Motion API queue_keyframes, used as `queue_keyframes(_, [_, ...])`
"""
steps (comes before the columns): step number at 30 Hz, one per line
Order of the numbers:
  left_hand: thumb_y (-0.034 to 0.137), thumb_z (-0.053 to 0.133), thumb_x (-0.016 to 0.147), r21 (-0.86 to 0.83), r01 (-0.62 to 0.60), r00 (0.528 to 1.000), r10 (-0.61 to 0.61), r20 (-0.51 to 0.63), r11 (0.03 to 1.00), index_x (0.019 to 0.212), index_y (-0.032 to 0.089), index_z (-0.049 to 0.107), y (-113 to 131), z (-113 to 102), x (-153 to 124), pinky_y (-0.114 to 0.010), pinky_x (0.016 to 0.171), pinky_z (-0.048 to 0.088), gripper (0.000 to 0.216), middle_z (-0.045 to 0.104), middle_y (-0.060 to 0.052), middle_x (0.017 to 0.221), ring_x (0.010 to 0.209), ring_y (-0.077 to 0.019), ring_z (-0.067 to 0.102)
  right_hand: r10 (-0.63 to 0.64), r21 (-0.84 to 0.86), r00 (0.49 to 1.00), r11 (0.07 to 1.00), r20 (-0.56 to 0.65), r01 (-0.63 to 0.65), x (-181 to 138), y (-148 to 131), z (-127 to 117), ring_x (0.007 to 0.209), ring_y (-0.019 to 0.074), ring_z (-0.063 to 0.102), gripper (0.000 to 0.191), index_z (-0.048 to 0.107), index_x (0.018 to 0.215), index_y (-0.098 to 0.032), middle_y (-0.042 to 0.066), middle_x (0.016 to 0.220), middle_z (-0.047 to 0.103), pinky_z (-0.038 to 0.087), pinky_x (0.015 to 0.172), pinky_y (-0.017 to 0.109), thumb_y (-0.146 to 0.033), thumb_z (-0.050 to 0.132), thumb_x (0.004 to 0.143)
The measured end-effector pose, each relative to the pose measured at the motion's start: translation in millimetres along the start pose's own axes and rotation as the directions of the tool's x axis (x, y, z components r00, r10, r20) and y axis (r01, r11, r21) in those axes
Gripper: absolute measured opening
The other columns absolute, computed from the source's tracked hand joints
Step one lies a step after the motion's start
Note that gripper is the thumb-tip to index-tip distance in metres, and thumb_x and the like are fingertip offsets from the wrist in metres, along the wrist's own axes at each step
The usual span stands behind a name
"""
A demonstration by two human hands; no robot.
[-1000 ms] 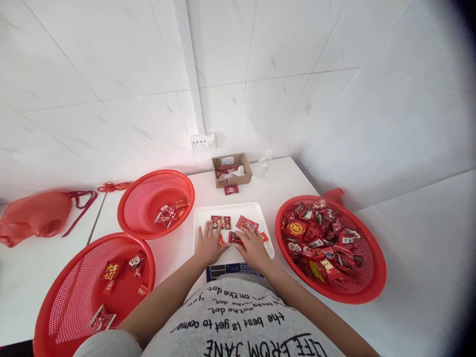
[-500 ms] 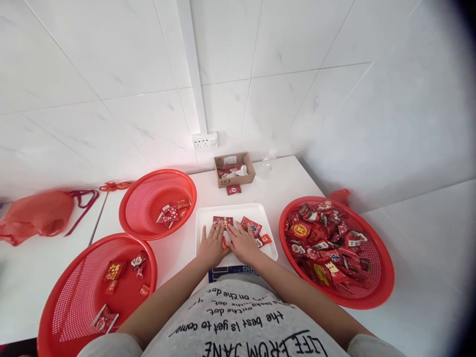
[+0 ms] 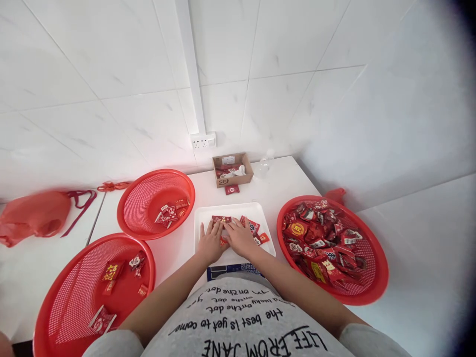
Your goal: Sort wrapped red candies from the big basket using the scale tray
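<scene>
In front of me, a white tray (image 3: 203, 213) holds several red snack packets. Over its near half is my left hand (image 3: 211, 244), palm down with the fingers stretched out and the thumb apart. My right hand (image 3: 238, 239) lies close beside it, also palm down, its fingers reaching forward. The fingertips of both meet the near edge of a dark red packet (image 3: 221, 218), partly covering it. A smaller red-orange packet (image 3: 223, 241) shows between the hands, mostly hidden. Right of my right hand are a red packet (image 3: 253, 225) and an orange-red one (image 3: 264, 238).
A blue keypad panel (image 3: 238, 268) shows below the tray. A full red basket (image 3: 377, 277) stands right; two red baskets (image 3: 128, 198) (image 3: 55, 297) with a few packets stand left. Behind are a cardboard box (image 3: 234, 182), a loose packet (image 3: 232, 189) and a clear plastic item (image 3: 265, 166).
My fingers have shifted slightly on the dark red packet, and the right hand's fingers now cover more of its printing. The whole view has drifted a little. Baskets and box stay put.
</scene>
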State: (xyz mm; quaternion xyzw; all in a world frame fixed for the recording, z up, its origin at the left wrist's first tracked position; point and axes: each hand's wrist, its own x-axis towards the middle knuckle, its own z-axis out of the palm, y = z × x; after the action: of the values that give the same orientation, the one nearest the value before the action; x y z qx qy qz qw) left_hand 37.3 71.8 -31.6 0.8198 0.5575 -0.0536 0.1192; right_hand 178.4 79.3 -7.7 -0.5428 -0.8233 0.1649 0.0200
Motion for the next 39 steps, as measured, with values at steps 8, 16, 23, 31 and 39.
queue_keyframes(8, [0.047, 0.034, 0.084, -0.022, -0.009, 1.000, 0.008, -0.019, 1.000, 0.135, 0.015, 0.031, 2, -13, 5, -0.053, 0.106, 0.008, 0.061, 0.032, -0.008, 0.141, 0.134, -0.0275, 0.010, 0.007, -0.023, 0.999, 1.000, -0.043, -0.008, 8, 2, -2, 0.108, 0.0263, 0.040, 0.034, 0.052, 0.116, -0.020, 0.011, 0.109, 0.057, 0.015, 0.097, 0.049, -0.032, 0.043, 0.085])
queue_keyframes(16, [0.044, 0.043, 0.081, -0.073, -0.034, 0.999, 0.033, -0.011, 0.997, 0.133, 0.015, 0.033, 2, -15, 8, -0.051, 0.107, 0.006, 0.061, 0.033, -0.009, 0.140, 0.134, -0.0277, 0.011, 0.018, -0.018, 0.999, 1.000, -0.035, -0.019, 13, 6, 2, 0.105, 0.0243, 0.041, 0.028, 0.056, 0.109, -0.023, 0.009, 0.107, 0.056, 0.017, 0.096, 0.046, -0.031, 0.042, 0.086])
queue_keyframes(23, [0.047, 0.041, 0.082, -0.156, 0.002, 1.000, -0.002, -0.003, 0.988, 0.126, 0.027, 0.042, -11, -27, 18, -0.054, 0.104, 0.013, 0.048, 0.043, -0.005, 0.132, 0.131, -0.0297, 0.017, 0.016, -0.016, 1.000, 1.000, -0.024, -0.017, 23, 20, -7, 0.101, 0.0229, 0.043, 0.028, 0.059, 0.105, -0.026, 0.007, 0.097, 0.058, 0.019, 0.094, 0.046, -0.027, 0.036, 0.089])
queue_keyframes(31, [0.031, 0.042, 0.085, -0.135, -0.015, 0.998, 0.006, -0.066, 0.991, 0.118, 0.021, 0.050, -10, -23, 19, -0.052, 0.106, 0.005, 0.035, 0.040, -0.011, 0.133, 0.133, -0.0276, 0.013, -0.008, -0.035, 1.000, 0.999, -0.007, 0.008, 24, 18, -2, 0.103, 0.0247, 0.042, 0.029, 0.061, 0.101, -0.021, 0.012, 0.101, 0.056, 0.016, 0.096, 0.046, -0.015, 0.037, 0.085])
queue_keyframes(39, [0.015, 0.047, 0.080, -0.288, 0.046, 0.990, -0.081, -0.112, 0.957, 0.101, 0.016, 0.055, -13, -27, 37, -0.045, 0.106, 0.009, 0.023, 0.043, -0.011, 0.129, 0.132, -0.0265, 0.017, 0.022, 0.040, 0.996, 0.999, -0.089, -0.019, 18, 15, -5, 0.108, 0.0239, 0.040, 0.022, 0.061, 0.099, -0.023, 0.009, 0.104, 0.057, 0.017, 0.098, 0.048, -0.025, 0.044, 0.084])
